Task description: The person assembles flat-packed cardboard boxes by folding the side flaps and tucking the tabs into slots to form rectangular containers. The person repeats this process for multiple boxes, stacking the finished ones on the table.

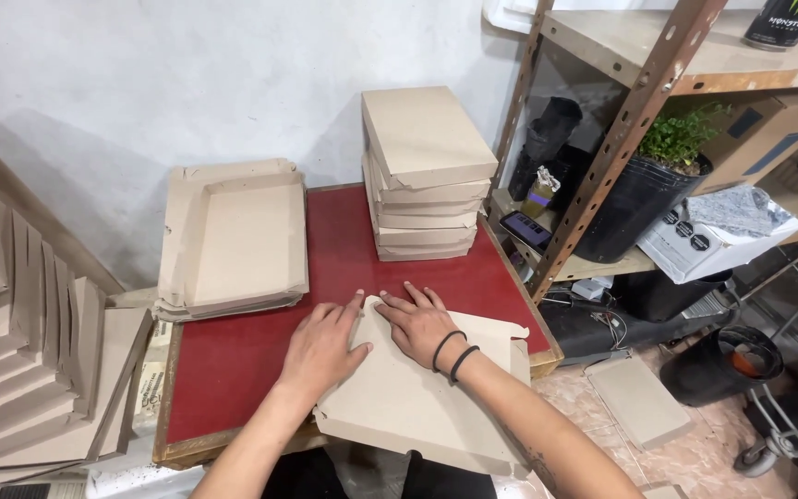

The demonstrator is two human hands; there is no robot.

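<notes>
Brown cardboard, flat and die-cut: a box blank [417, 402] lying across the near right corner of the red-topped table [233, 356], its near edge overhanging the table's front. Left hand [320, 346] spread palm-down on the blank's left part, fingers flat and pressing, nothing clasped. Right hand [420, 323] likewise laid open on the blank's far edge, fingers extended toward the left hand, thumbs nearly meeting; two black bands [452, 351] around that wrist. No pinch or curl of either hand around the cardboard, only flat contact from above.

At the far left corner of the table, a stack of half-formed trays [233, 236] with raised rims, nested one in another and hanging a little past the left edge. At the far right corner, against the wall, a pile of closed finished boxes [425, 171], stacked somewhat unevenly. Well apart from both hands, each of these.

Off the table's left edge, fanned rows of more flat blanks [25, 351] leaning in steps. To the right, a rusty metal shelf rack [621, 129] holding a black pot with a green plant [658, 185], a dark drink can [787, 20] on the top board, and a cardboard carton [768, 134]. On the floor by the near right corner, one more flat brown box [639, 399].
</notes>
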